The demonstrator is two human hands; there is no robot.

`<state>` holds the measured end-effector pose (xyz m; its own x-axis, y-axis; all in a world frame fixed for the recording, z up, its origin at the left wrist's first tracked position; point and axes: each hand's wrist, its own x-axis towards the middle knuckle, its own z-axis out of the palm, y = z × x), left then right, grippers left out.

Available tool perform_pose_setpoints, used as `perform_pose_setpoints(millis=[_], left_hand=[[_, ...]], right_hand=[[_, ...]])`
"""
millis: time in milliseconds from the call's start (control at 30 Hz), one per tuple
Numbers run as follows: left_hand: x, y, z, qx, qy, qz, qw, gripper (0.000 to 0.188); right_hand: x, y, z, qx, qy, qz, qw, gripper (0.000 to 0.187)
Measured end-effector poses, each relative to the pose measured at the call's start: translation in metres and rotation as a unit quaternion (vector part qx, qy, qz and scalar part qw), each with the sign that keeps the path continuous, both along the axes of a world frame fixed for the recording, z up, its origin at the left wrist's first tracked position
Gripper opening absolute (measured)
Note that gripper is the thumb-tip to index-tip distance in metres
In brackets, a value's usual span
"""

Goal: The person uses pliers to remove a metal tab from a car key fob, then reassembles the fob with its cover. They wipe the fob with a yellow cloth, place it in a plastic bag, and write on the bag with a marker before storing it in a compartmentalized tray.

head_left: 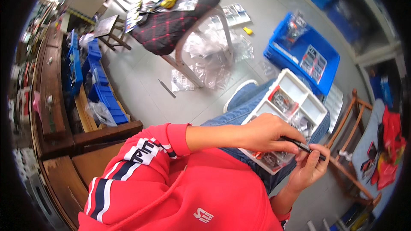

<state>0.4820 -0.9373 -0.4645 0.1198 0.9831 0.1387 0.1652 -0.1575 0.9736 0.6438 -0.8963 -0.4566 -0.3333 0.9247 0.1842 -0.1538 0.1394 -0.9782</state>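
My left hand (272,132) reaches across from the left and is closed around one end of a slim black pen-like rod (303,146). The fingers of my right hand (309,167) pinch the rod's other end, to the right. What exactly the rod is cannot be made out. Below both hands, a white compartment tray (311,108) rests tilted on my jeans-clad lap. One of its compartments holds a small clear bag with a red edge (282,101). More bagged small parts (270,160) lie at the near end, partly hidden by my left hand.
Beyond the tray, a blue bin (333,70) on the floor holds bagged parts. A stool with a dark checked cushion (165,32) bears tools and bags, with clear plastic bags (209,45) beneath. Blue bins (102,98) line the left; a wooden chair frame (342,139) stands right.
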Motion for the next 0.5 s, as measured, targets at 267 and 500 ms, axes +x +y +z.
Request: perform_pose_setpoints(millis=[267, 500], left_hand=[[-0.027, -0.016, -0.013, 0.142, 0.145, 0.111, 0.973, 0.01], [-0.205, -0.053, 0.02, 0.13, 0.439, 0.548, 0.7, 0.009]], right_hand=[[-0.012, -0.002, -0.004, -0.04, -0.004, 0.14, 0.989, 0.028], [0.014, 0.046, 0.003, 0.023, 0.011, 0.028, 0.999, 0.043]])
